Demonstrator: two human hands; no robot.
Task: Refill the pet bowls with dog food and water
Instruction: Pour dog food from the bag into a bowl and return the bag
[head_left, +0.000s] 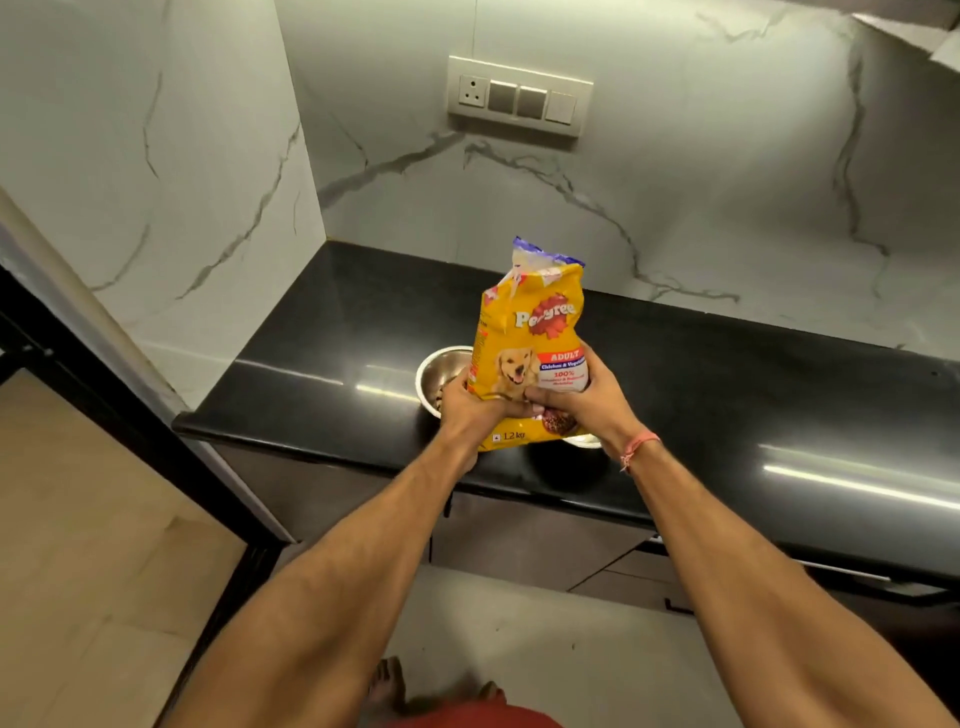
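A yellow bag of dog food is held upright above the black counter, its torn top pointing up. My left hand grips the bag's lower left side. My right hand grips its lower right side. Behind the bag on the left, a steel bowl stands on the counter with a little kibble showing inside. A second steel bowl is mostly hidden under the bag and my right wrist; only a bit of rim shows.
White marble walls close the counter at the back and left. A switch panel hangs on the back wall. Cabinet fronts sit below the counter. A dark door frame stands at the left.
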